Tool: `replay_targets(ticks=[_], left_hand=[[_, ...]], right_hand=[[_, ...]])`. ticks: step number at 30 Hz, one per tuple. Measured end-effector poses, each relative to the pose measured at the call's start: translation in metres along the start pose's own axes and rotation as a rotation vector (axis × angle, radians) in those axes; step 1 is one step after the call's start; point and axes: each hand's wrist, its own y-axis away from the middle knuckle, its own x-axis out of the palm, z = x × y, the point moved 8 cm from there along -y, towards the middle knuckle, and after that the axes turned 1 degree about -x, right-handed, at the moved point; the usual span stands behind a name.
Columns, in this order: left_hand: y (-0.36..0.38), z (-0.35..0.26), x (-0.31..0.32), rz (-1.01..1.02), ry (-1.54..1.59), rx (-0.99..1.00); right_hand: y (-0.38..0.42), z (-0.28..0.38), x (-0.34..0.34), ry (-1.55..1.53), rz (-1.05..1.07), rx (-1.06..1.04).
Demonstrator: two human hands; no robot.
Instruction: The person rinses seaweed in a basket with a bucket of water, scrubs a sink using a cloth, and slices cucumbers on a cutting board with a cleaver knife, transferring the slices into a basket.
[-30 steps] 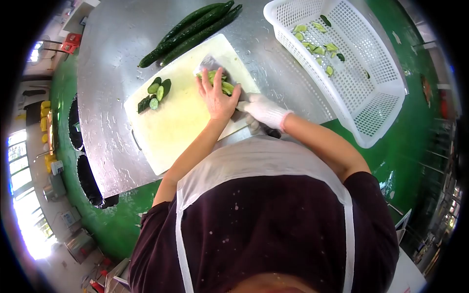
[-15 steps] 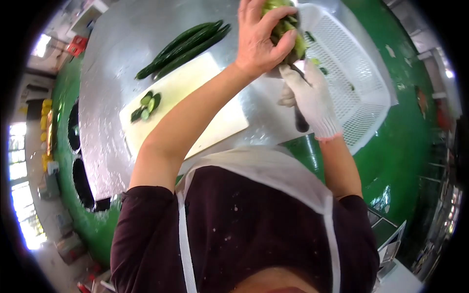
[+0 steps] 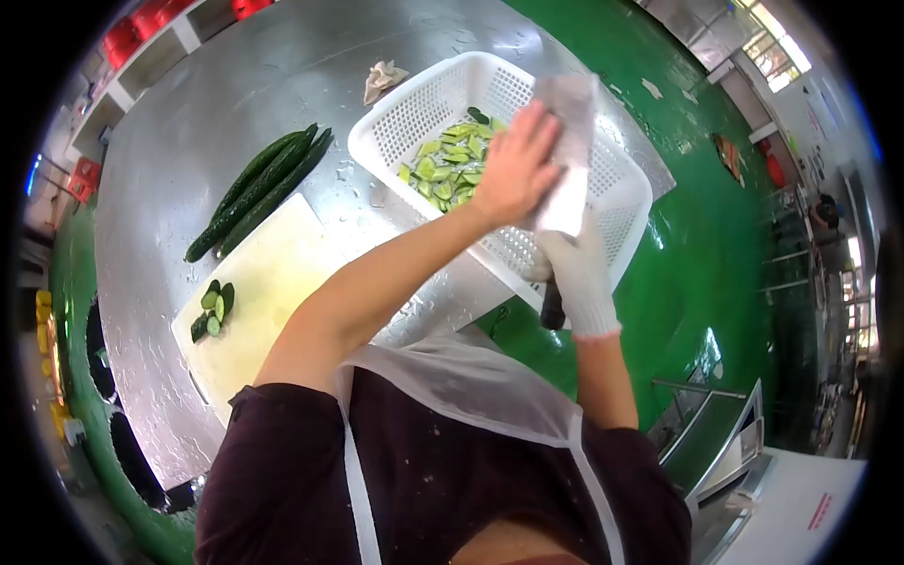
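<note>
In my gloved right hand (image 3: 576, 282) is a cleaver (image 3: 567, 155), held by its dark handle over a white perforated basket (image 3: 381, 122), with its broad blade upright. My bare left hand (image 3: 518, 168) is open, its fingers stretched out against or close beside the blade; contact is hard to tell through the blur. Green cucumber slices (image 3: 450, 160) lie spread in the basket below and left of that hand. To the left, a few cut cucumber pieces (image 3: 215, 306) rest on a pale cutting board (image 3: 268, 273).
Whole cucumbers (image 3: 259, 193) lie side by side on the metal table (image 3: 235, 85) behind the board. A crumpled cloth (image 3: 383, 81) sits at the basket's far left corner. The basket's right part reaches past the table edge above green floor (image 3: 678, 254).
My left hand has let go of the heap of cucumber slices it was holding against the blade. Slices now lie in the basket. The head view has shifted, showing more of the basket.
</note>
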Motion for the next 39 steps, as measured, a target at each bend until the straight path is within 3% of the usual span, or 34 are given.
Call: replay_targets(ticks=[3,4,5,6,9,10,12,15,16,18,21,23,25,29,30,33,37,39], left_hand=[[0.023,0.078,0.006,0.241,0.037,-0.514],[0.032,0.091,0.007,0.373,-0.082,-0.589],[0.04,0.092,-0.005,0.345,-0.193,-0.538],[0.047,0.079,-0.026,0.211,-0.211,-0.422],[0.074,0.027,-0.12,-0.068,-0.273,-0.138],[0.091,0.016,-0.15,-0.113,-0.405,-0.142],[0.145,0.032,-0.205,-0.179,-0.49,-0.205],[0.272,0.096,-0.289,-0.324,-0.816,-0.576],[0.307,0.101,-0.316,-0.321,-0.969,-0.79],[0.349,0.107,-0.355,-0.261,-1.084,-0.969],[0.367,0.117,-0.381,-0.178,-1.277,-1.037],[0.373,0.139,-0.385,0.081,-1.211,-1.122],[0.366,0.141,-0.384,0.267,-1.135,-1.184],[0.368,0.124,-0.361,0.153,-1.33,-0.781],[0.357,0.11,-0.363,0.087,-1.377,-0.892],[0.359,0.099,-0.364,-0.04,-1.249,-0.927],[0.359,0.112,-0.345,-0.003,-1.247,-0.784],[0.358,0.118,-0.327,0.118,-1.11,-0.773]], right_hand=[[0.013,-0.006,-0.009,-0.003,-0.036,0.035],[0.017,0.001,-0.006,0.072,-0.081,0.02],[0.016,0.007,-0.001,0.15,-0.089,-0.105],[0.021,0.015,0.007,0.143,-0.113,-0.106],[0.027,0.011,0.023,0.103,0.086,-0.105],[0.033,0.011,0.032,0.141,0.129,-0.112],[0.037,0.003,0.057,0.25,0.249,-0.087],[0.029,-0.044,0.104,0.47,0.503,0.026],[0.029,-0.064,0.118,0.546,0.588,0.041],[0.031,-0.093,0.144,0.702,0.711,-0.007],[0.037,-0.104,0.178,0.955,0.81,-0.196],[0.043,-0.1,0.203,1.131,0.855,-0.324],[0.041,-0.11,0.215,1.182,0.866,-0.297],[0.036,-0.127,0.22,1.231,0.887,-0.233],[0.037,-0.129,0.22,1.249,0.879,-0.205],[0.039,-0.128,0.22,1.272,0.851,-0.157],[0.041,-0.127,0.218,1.256,0.843,-0.168],[0.041,-0.127,0.219,1.262,0.835,-0.188]])
